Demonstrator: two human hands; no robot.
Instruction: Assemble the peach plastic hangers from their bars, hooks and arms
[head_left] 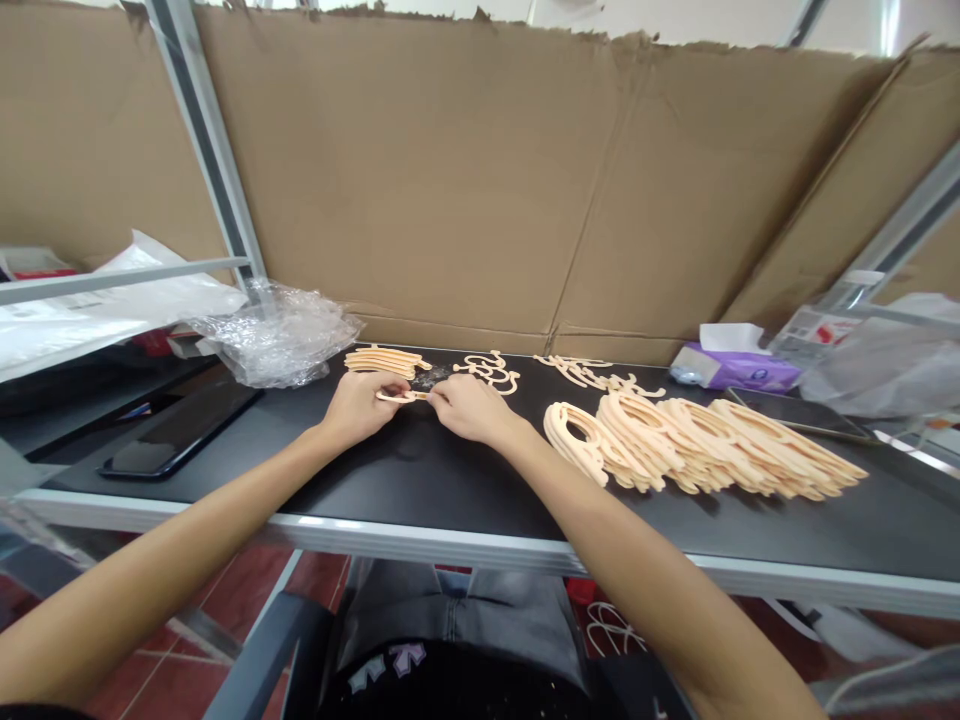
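My left hand [361, 404] and my right hand [470, 407] meet over the black table [420, 480], fingers pinched on the two ends of one thin peach-coloured plastic piece [405, 396]. Just behind the hands lies a small neat stack of similar peach strips [384, 360] and a loose cluster of curly peach offcuts [491, 372]. To the right of my right hand, a long overlapping row of peach hook-shaped pieces [697, 445] stretches across the table.
A crumpled clear plastic bag [277, 335] sits at the back left, and a dark phone [180, 428] lies flat near the left edge. More peach scraps [592, 376], a purple tissue pack [731, 368] and a second dark device [802, 412] are at the back right. Cardboard [480, 180] walls the rear.
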